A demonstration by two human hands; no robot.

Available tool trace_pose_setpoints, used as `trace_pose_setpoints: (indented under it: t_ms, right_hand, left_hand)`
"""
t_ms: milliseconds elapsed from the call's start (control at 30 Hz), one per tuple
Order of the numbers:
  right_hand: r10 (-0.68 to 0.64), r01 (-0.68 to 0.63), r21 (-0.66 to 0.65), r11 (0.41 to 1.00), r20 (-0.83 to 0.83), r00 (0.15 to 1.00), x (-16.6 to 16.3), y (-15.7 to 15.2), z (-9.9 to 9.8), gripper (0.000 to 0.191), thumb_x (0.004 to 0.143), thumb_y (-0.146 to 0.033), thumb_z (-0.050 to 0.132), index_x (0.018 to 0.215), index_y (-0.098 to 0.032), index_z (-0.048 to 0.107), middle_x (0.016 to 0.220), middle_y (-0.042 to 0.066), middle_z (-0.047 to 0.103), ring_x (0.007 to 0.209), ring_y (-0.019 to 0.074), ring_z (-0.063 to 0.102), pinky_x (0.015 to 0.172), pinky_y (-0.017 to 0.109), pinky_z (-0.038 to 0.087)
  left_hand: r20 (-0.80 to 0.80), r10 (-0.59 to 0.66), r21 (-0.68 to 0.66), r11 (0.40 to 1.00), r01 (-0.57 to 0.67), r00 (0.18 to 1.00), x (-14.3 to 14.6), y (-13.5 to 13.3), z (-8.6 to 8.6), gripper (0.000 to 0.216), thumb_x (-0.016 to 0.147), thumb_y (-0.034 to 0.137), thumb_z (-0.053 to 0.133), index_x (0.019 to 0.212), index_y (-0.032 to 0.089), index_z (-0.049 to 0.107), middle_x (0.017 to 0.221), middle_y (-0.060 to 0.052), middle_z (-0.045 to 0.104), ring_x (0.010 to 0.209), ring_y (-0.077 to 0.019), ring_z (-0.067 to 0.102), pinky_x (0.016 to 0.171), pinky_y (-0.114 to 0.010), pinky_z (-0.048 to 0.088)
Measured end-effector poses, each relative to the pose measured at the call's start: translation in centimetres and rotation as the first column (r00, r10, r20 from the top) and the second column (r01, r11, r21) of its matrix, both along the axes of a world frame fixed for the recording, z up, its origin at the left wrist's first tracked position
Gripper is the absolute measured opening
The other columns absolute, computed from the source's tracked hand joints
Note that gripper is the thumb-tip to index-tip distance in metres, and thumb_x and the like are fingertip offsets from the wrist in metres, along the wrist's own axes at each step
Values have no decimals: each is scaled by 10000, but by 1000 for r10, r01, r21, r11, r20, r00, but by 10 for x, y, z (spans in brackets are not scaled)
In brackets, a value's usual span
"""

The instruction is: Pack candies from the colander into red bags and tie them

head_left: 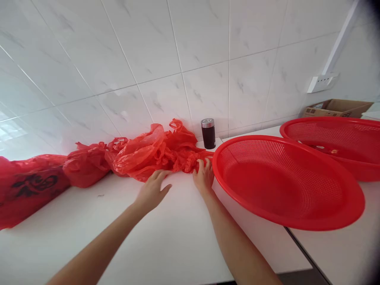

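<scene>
A heap of crumpled red plastic bags (154,152) lies along the tiled wall on a white counter (166,237). My left hand (152,190) reaches to the front edge of the heap, fingers spread and lying flat, touching the plastic. My right hand (204,174) rests at the right end of the heap, fingertips on a bunched red bag, holding nothing that I can see. A large red mesh basket (285,182) sits just right of my right hand, almost touching it.
A second red mesh basket (335,138) stands behind the first at the right. A small dark canister with a silver lid (208,133) stands by the wall. More full red bags (29,186) lie at the left. A cardboard box (338,107) and a wall socket (322,82) are far right.
</scene>
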State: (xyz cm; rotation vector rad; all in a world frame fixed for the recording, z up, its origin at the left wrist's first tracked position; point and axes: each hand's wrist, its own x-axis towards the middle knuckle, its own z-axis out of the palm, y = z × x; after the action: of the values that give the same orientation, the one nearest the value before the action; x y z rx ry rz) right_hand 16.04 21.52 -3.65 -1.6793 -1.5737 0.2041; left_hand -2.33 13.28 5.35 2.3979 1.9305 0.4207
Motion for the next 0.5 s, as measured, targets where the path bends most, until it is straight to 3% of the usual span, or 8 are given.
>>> trace_pose_setpoints:
  t_ms: [67, 133, 233, 333, 400, 433, 500]
  right_hand:
    - [32, -28, -105, 994, 37, 999, 4, -1, 4, 459, 837, -164, 564, 1287, -141, 479, 1267, 172, 527, 1220, 302, 443, 980, 402, 347]
    - [85, -70, -213, 975, 62, 994, 5, -1, 6, 422, 849, -170, 558, 1264, -119, 501, 1134, 164, 618, 1117, 291, 540, 937, 390, 387]
    - [173, -140, -340, 930, 67, 983, 5, -4, 12, 305, 859, -151, 527, 1159, -113, 573, 1028, 164, 672, 970, 267, 628, 837, 361, 446]
    - [340, -285, -484, 827, 28, 940, 3, -11, 21, 216, 782, -131, 606, 993, -134, 651, 886, 130, 701, 849, 249, 661, 728, 318, 481]
    - [501, -439, -569, 695, -54, 864, 1, -17, 26, 126, 686, -169, 708, 809, -178, 680, 692, 47, 678, 683, 211, 652, 629, 281, 488]
    - [615, -564, -596, 572, -143, 775, 0, -20, 27, 101, 649, -194, 740, 724, -195, 672, 623, 10, 648, 612, 186, 630, 587, 263, 482]
    - [776, -803, -533, 268, -374, 507, -4, -25, 27, 115, 631, -248, 748, 630, -209, 640, 580, -30, 600, 541, 142, 576, 535, 236, 456]
  left_hand:
    - [-35, -72, 101, 992, 75, 997, 35, 33, -20, 524, 876, 305, 520, 1389, 278, 422, 1502, -89, 346, 1335, -299, 365, 1041, -478, 385]
    - [-50, -107, 38, 993, 109, 993, 55, 64, -35, 588, 835, 197, 581, 1397, 293, 433, 1547, -75, 282, 1401, -323, 256, 1081, -505, 329]
    - [-16, -94, -86, 992, 92, 995, 59, 110, -49, 480, 810, 96, 596, 1278, 196, 569, 1461, -142, 421, 1334, -324, 390, 1065, -484, 362]
    - [47, -67, -161, 984, 73, 997, 50, 148, -55, 426, 850, 184, 615, 1272, 167, 555, 1434, -144, 446, 1292, -298, 447, 1045, -516, 382]
    - [97, -60, -169, 983, 76, 993, 49, 165, -53, 448, 863, 222, 609, 1301, 172, 531, 1449, -143, 429, 1324, -307, 408, 1066, -553, 343]
    - [125, -64, -168, 982, 85, 990, 50, 169, -50, 462, 855, 208, 609, 1309, 175, 531, 1454, -149, 424, 1339, -314, 390, 1083, -547, 321]
    - [183, -83, -158, 981, 113, 980, 53, 165, -39, 512, 824, 160, 605, 1330, 183, 530, 1475, -154, 403, 1369, -319, 349, 1118, -505, 281]
